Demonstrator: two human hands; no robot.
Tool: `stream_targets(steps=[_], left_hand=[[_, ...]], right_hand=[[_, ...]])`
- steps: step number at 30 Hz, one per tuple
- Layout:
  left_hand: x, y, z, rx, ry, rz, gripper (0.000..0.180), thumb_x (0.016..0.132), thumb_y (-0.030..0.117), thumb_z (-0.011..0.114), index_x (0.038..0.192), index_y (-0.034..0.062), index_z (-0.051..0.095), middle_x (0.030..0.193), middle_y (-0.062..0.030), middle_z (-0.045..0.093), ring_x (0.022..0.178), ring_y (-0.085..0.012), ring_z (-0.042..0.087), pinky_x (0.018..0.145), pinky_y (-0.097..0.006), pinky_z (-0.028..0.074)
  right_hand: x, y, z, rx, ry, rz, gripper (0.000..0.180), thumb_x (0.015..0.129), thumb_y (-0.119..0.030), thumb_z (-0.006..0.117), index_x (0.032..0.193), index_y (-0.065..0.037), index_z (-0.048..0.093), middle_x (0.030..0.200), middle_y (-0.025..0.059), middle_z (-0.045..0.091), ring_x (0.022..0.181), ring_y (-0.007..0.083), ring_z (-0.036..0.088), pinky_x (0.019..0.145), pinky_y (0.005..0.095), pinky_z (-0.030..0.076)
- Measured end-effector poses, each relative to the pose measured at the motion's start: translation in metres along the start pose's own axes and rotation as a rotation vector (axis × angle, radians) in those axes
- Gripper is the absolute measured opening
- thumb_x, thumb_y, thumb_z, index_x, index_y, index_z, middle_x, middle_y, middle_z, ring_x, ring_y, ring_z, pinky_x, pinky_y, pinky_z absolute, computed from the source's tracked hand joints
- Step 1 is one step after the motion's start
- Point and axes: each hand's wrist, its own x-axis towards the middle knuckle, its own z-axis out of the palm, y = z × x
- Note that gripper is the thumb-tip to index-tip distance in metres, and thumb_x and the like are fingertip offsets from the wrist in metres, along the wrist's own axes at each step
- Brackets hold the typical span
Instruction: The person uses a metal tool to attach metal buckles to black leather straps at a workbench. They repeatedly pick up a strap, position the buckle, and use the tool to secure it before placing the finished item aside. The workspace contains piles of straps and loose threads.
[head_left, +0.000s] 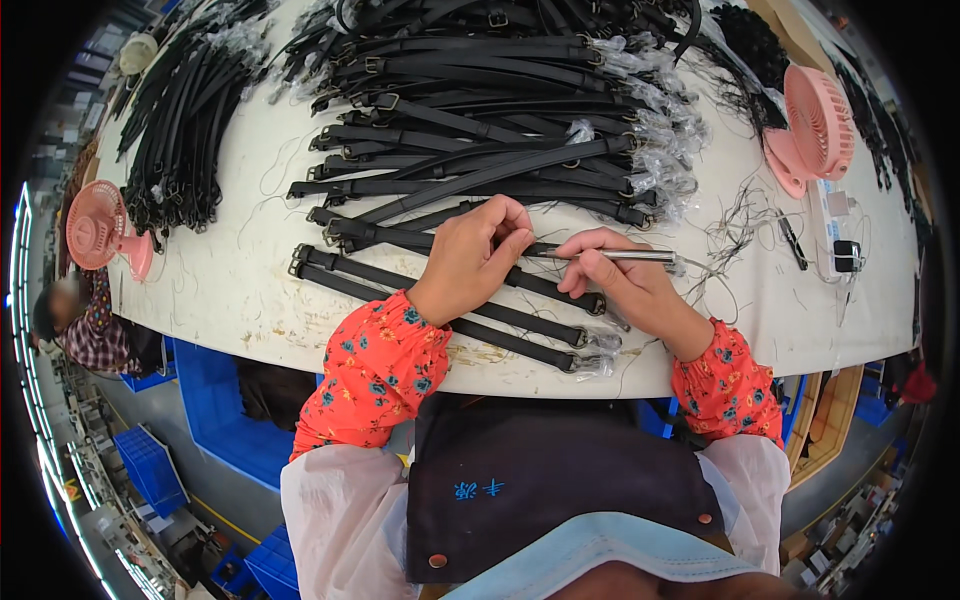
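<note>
My right hand (628,285) pinches a slim silver pen-shaped tool (640,256). A thin cord seems to run from its outer end, and its dark tip points left, toward my other hand. My left hand (470,258) is closed, thumb against fingers, on a black belt (545,288) that lies slantwise under both hands. The exact spot where the tip meets the belt is hidden by my fingers. Two more black belts with buckles (520,320) lie side by side just nearer to me, their right ends in clear plastic wrap (598,357).
A thick pile of black belts (470,130) covers the table beyond my hands, with another bundle (185,130) at the far left. Pink fans stand left (97,225) and right (818,122). Loose threads (735,235) and a black pen (791,240) lie at the right. Blue crates (215,410) stand below.
</note>
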Motion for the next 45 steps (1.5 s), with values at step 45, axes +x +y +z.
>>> stream_targets(steps=[45], left_hand=[[-0.001, -0.01, -0.013, -0.159, 0.08, 0.125, 0.013, 0.096, 0.007, 0.066, 0.106, 0.0023, 0.059, 0.105, -0.007, 0.067, 0.088, -0.015, 0.061, 0.079, -0.03, 0.05]], right_hand=[[-0.001, -0.001, -0.004, -0.097, 0.01, -0.1, 0.031, 0.109, -0.027, 0.053, 0.124, -0.001, 0.064, 0.099, 0.0085, 0.073, 0.082, 0.0112, 0.066, 0.075, 0.0267, 0.055]])
